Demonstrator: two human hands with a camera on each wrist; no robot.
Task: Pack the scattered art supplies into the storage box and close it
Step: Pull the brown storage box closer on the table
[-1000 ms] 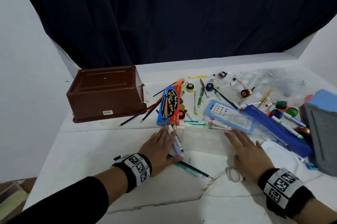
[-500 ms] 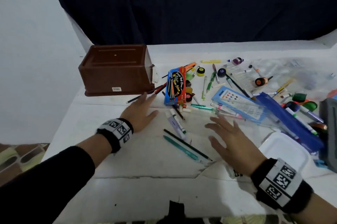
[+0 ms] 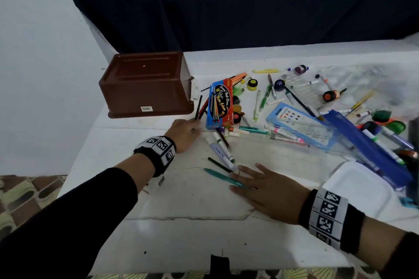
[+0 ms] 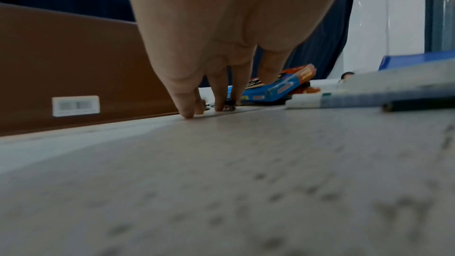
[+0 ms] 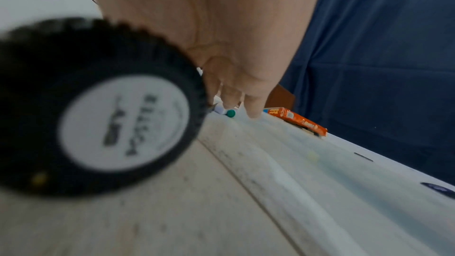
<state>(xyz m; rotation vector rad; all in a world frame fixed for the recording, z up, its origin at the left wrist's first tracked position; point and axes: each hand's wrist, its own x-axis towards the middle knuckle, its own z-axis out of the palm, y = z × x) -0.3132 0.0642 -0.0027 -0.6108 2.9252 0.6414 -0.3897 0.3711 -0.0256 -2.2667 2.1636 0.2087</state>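
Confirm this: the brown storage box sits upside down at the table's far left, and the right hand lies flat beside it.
Wrong hand. The head view shows the left hand beside the upside-down brown storage box; the right hand lies flat nearer the table's front edge, over a teal pen.

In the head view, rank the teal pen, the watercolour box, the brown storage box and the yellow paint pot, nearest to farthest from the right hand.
From the right hand:
1. Teal pen, under its fingertips, on the left.
2. Watercolour box, beyond, left of the middle.
3. Yellow paint pot, behind that box.
4. Brown storage box, far left, upside down.
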